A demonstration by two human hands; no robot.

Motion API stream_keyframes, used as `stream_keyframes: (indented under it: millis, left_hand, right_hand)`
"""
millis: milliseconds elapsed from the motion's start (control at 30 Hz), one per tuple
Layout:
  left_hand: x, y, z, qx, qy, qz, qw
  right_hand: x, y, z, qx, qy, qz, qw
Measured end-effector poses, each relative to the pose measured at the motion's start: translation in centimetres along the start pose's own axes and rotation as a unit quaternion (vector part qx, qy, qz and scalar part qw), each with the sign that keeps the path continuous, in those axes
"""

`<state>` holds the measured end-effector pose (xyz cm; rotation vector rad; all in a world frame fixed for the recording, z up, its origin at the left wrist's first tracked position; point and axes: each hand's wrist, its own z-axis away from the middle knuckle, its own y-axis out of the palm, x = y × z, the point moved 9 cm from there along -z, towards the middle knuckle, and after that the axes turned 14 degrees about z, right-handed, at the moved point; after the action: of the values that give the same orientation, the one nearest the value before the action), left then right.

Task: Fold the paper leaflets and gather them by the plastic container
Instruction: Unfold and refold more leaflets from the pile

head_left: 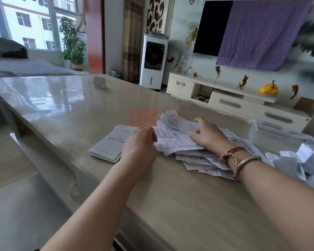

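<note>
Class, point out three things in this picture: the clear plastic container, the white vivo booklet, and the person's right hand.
Clear plastic container [272, 136], head view, on its near wall.
White vivo booklet [109, 144], head view, on its printed cover.
Right hand [209, 135], head view, on the back of the hand, resting on the paper pile.

A loose heap of white printed paper leaflets [194, 153] lies on the surface, sheets overlapping at mixed angles, some creased or crumpled, the top one [172, 140] spread flat. Just left of the heap sits a neat stack of folded leaflets [109, 145] with printed covers. The clear plastic container [272, 134] stands to the right, beyond the heap, with more white paper pieces [297, 163] piled beside it
</note>
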<state>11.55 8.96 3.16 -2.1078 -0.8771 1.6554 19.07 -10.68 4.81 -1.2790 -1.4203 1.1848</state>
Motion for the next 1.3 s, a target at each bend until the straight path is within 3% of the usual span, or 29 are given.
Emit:
stream_keyframes:
  millis: [167, 400, 533, 667, 767, 1033, 1300]
  left_hand:
    - [-1.4, -0.3, 0.2, -0.032, 0.023, -0.006, 0.999]
    - [-5.1, -0.2, 2.8, -0.06, 0.12, 0.042, 0.99]
    - [-7.5, 1.7, 4.6, -0.019, 0.185, 0.064, 0.98]
    - [-9.0, 4.6, 5.9, 0.065, 0.221, 0.13, 0.964]
    - [-9.5, 6.4, 6.7, 0.121, 0.203, 0.163, 0.958]
    - [-10.3, 7.1, 8.3, 0.195, 0.17, 0.22, 0.941]
    - [-9.1, 8.1, 7.9, 0.196, 0.077, 0.272, 0.939]
  right_hand:
    - [0.2, -2.0, 2.4, -0.092, -0.047, -0.038, 0.994]
    - [-1.8, -6.2, 9.8, -0.212, -0.075, -0.12, 0.967]
    - [-3.6, -6.5, 14.3, -0.194, -0.079, -0.197, 0.958]
    - [-5.2, -5.0, 16.0, -0.125, -0.067, -0.269, 0.953]
    - [-5.9, -4.3, 16.4, -0.086, -0.071, -0.287, 0.951]
    - [-6.7, -4.6, 16.0, -0.107, -0.065, -0.333, 0.935]
    - [-7.2, -5.0, 16.0, -0.145, -0.058, -0.371, 0.915]
